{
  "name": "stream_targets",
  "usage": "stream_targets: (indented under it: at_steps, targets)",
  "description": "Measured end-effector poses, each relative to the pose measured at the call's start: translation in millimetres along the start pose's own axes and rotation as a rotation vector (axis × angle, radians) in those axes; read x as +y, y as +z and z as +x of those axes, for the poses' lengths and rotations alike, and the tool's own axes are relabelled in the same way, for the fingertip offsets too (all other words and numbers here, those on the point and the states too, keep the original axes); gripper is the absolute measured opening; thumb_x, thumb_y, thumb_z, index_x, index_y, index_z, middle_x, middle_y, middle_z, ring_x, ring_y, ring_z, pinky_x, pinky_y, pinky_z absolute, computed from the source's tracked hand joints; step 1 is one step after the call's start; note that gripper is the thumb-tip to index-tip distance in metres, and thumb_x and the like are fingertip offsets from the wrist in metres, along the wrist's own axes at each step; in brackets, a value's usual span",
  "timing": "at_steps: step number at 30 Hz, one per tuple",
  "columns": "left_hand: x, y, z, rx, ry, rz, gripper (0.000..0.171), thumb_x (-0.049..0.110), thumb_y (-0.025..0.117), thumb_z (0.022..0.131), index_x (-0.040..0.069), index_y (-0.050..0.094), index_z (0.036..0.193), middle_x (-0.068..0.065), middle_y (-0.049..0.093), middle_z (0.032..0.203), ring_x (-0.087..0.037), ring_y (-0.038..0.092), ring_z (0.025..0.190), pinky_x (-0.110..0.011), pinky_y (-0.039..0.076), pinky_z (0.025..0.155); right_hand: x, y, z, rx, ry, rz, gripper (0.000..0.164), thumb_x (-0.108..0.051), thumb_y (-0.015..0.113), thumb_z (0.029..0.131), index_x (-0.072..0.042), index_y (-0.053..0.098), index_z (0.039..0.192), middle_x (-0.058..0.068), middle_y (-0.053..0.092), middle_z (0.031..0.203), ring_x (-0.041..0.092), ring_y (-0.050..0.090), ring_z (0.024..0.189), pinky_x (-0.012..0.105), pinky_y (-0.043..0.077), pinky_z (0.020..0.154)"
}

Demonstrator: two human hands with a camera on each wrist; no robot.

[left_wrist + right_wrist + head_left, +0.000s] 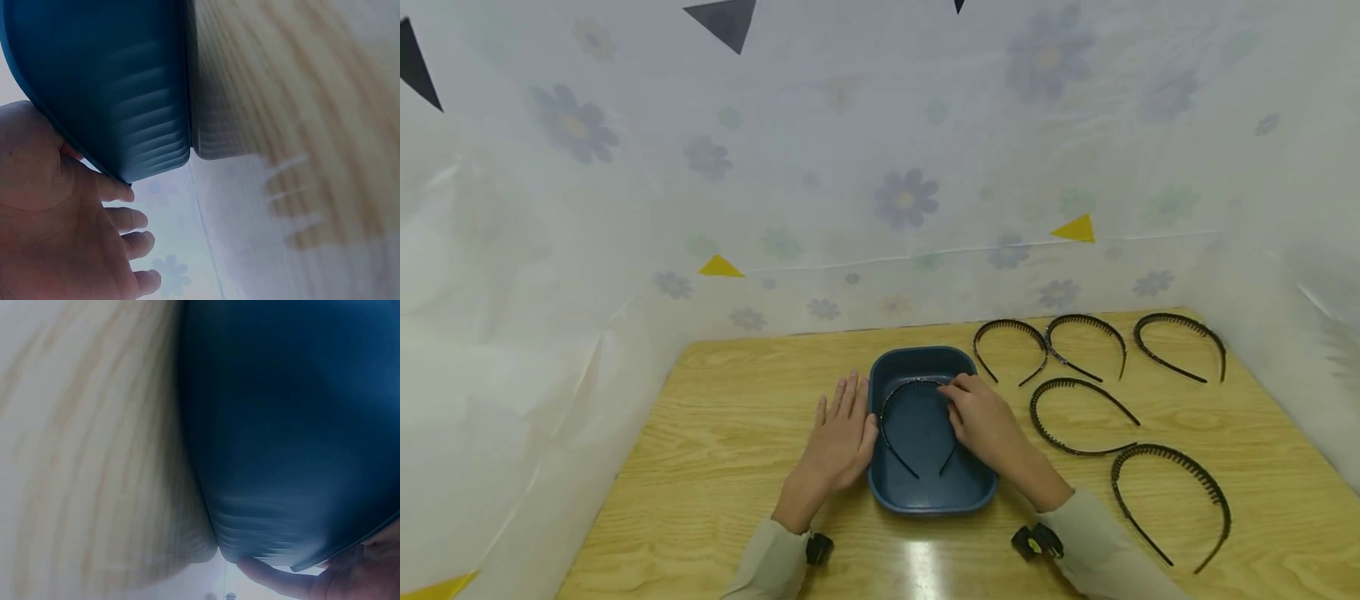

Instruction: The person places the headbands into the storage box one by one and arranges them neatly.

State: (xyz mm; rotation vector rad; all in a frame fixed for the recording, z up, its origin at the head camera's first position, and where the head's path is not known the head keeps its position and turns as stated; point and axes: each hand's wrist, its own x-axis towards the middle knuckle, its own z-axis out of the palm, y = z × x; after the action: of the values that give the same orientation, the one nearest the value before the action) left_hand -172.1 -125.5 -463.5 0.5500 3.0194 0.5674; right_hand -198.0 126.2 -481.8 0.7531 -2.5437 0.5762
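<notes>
A dark blue plastic basin (pixel 925 505) stands at the middle of the table with a black toothed headband (pixel 901 455) inside it, arch away from me, ends toward me. My right hand (pixel 988 425) reaches over the basin's right rim and pinches the headband at the right of its arch. In the right wrist view, one finger (pixel 275 578) shows beside the basin's outer wall (pixel 281 456). My left hand (pixel 841 440) lies along the left rim, fingers extended. In the left wrist view, that hand's palm (pixel 56 219) faces the camera beside the basin wall (pixel 125 94).
Several more black headbands lie to the right: a back row including one (pixel 1011 323) by the basin and another (pixel 1180 318) at the far corner, one in the middle (pixel 1037 417), one nearer me (pixel 1217 492). A flower-patterned white sheet (pixel 820 192) hangs behind the wooden table (pixel 722 417).
</notes>
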Motion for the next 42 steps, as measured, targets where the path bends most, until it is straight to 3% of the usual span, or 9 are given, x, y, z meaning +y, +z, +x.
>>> stream_targets:
  at_steps: [15,23,28,33,39,42]
  targets:
    - [-1.9,1.0,0.7,-0.014,-0.008,0.013,0.06,0.032,0.027,0.112,0.002,0.017,0.164,-0.017,0.006,0.171,-0.038,0.007,0.157,-0.061,0.009,0.122,-0.3,0.0,-0.4,-0.003,0.005,-0.007,0.026,-0.001,0.078,0.088,0.003,0.075,0.113,0.017,0.066,0.11,0.031,0.065,0.097,0.04,0.057,0.076]
    - [-1.1,1.0,0.1,-0.017,-0.012,0.002,0.06,0.031,0.028,0.112,0.002,0.016,0.164,-0.016,0.004,0.171,-0.038,0.006,0.157,-0.061,0.008,0.123,0.6,-3.4,-0.9,-0.01,0.025,0.056,0.029,-0.004,0.079,0.089,0.0,0.075,0.118,0.019,0.064,0.12,0.032,0.067,0.102,0.041,0.058,0.076]
    - [0.0,-0.1,0.5,-0.02,-0.011,0.002,0.06,0.032,0.027,0.113,0.003,0.015,0.164,-0.015,0.003,0.171,-0.037,0.006,0.157,-0.061,0.008,0.123,2.0,-12.5,1.5,0.002,0.037,0.113,0.032,-0.006,0.078,0.09,-0.003,0.074,0.122,0.017,0.063,0.122,0.029,0.066,0.098,0.04,0.056,0.071]
    - [0.5,-0.1,1.5,-0.023,-0.007,0.015,0.06,0.032,0.026,0.113,0.003,0.015,0.164,-0.016,0.004,0.171,-0.037,0.005,0.157,-0.061,0.008,0.123,4.7,-27.7,3.1,0.026,0.061,0.189,0.035,-0.004,0.076,0.091,-0.002,0.072,0.126,0.018,0.062,0.125,0.031,0.067,0.101,0.043,0.056,0.076]
    - [0.3,-0.5,1.3,-0.018,-0.007,0.013,0.06,0.031,0.028,0.112,0.002,0.017,0.164,-0.018,0.006,0.171,-0.038,0.007,0.157,-0.061,0.009,0.122,10.0,-41.5,3.5,0.056,0.073,0.243,0.038,0.001,0.076,0.09,0.001,0.07,0.127,0.023,0.062,0.126,0.029,0.067,0.086,0.038,0.054,0.064]
    - [-0.2,-0.7,1.0,-0.014,-0.008,0.007,0.06,0.031,0.028,0.112,0.002,0.017,0.164,-0.018,0.007,0.171,-0.038,0.007,0.156,-0.061,0.009,0.122,13.9,-47.7,3.8,0.067,0.083,0.268,0.038,0.003,0.076,0.089,0.002,0.07,0.126,0.024,0.062,0.126,0.032,0.068,0.089,0.041,0.058,0.066]
